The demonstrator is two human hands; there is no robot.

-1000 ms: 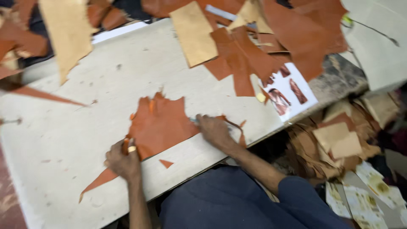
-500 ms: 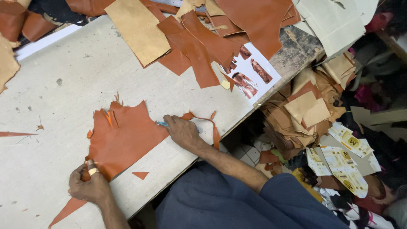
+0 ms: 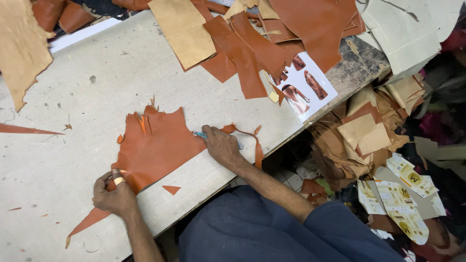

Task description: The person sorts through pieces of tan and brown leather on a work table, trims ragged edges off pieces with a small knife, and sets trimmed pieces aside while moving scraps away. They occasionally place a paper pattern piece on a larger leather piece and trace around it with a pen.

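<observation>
Right hand (image 3: 221, 145) cutting leather (image 3: 158, 145)

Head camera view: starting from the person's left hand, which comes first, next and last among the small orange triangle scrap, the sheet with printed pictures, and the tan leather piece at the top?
From the left hand:
1. Small orange triangle scrap, just to its right near the table edge.
2. Tan leather piece, up at the table's far side.
3. Sheet with printed pictures, far right corner.

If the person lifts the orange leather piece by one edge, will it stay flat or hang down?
The orange leather piece would probably droop: it looks thin and lies flat on the table. Its ragged points may flap. The left hand pins its lower edge, so it may slide easily.
</observation>
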